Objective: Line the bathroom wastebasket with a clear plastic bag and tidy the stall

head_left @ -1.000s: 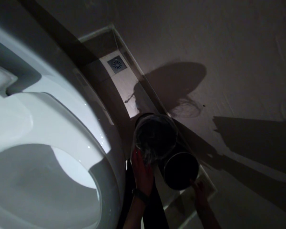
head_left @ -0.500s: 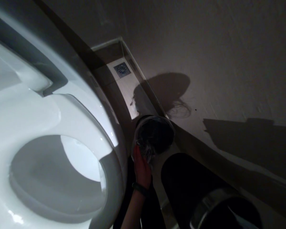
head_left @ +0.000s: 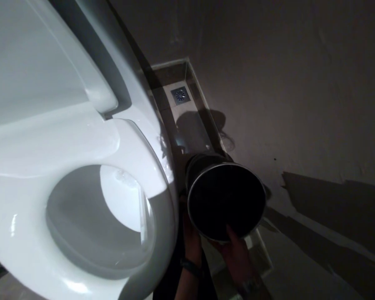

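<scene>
Fingers of the right hand curl over the lower rim of a round dark bin, holding it tilted beside the white toilet. The left hand sits under the bin's left edge, its grip hidden. A floor drain lies beyond.

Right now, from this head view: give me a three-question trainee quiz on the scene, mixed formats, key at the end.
1. True or false: the toilet seat is down and the lid is raised.
2. Multiple choice: where is the floor drain? A) inside the toilet bowl B) on the floor strip between toilet and wall, beyond the bin C) under the right hand
3. Short answer: what does the right hand touch?

Key
1. True.
2. B.
3. The lower rim of the dark round bin, whose metal-edged opening faces the camera. The left hand is beside it, partly hidden; its grip cannot be told.
</scene>
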Tool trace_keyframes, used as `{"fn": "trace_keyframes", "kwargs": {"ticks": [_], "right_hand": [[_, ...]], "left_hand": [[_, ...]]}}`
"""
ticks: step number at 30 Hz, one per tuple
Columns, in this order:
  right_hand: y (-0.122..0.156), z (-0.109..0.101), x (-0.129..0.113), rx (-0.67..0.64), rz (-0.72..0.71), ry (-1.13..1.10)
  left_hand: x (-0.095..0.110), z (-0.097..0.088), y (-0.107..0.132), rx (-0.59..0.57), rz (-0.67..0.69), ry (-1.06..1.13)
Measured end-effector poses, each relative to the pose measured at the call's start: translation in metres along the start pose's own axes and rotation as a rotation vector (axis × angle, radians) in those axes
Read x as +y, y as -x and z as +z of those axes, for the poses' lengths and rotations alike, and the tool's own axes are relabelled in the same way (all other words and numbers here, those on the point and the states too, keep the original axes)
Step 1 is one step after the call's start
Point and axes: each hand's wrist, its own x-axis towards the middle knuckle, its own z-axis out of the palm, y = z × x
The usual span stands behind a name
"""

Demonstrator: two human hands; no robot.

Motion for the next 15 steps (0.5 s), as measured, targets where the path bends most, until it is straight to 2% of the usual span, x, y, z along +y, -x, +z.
{"fn": "trace_keyframes", "kwargs": {"ticks": [3,5,7,9,12,15], "right_hand": [[-0.052,0.03,-0.005,-0.018,0.071,-0.047],[-0.085,0.038,-0.003,0.009,0.1,0.014],[-0.106,0.039,0.002,0.032,0.128,0.04],[-0.113,0.034,0.006,-0.011,0.133,0.03],[-0.11,0.024,0.002,-0.076,0.098,-0.01],[-0.111,0.035,-0.016,-0.065,0.101,-0.057]], "left_hand": [[-0.006,0.007,0.013,-0.061,-0.248,0.079],[-0.011,0.013,0.016,-0.071,-0.312,0.105],[-0.015,0.018,0.016,-0.084,-0.334,0.121],[-0.017,0.021,0.016,-0.097,-0.339,0.127],[-0.017,0.022,0.019,-0.126,-0.339,0.131],[-0.011,0.024,0.027,-0.169,-0.341,0.129]]}}
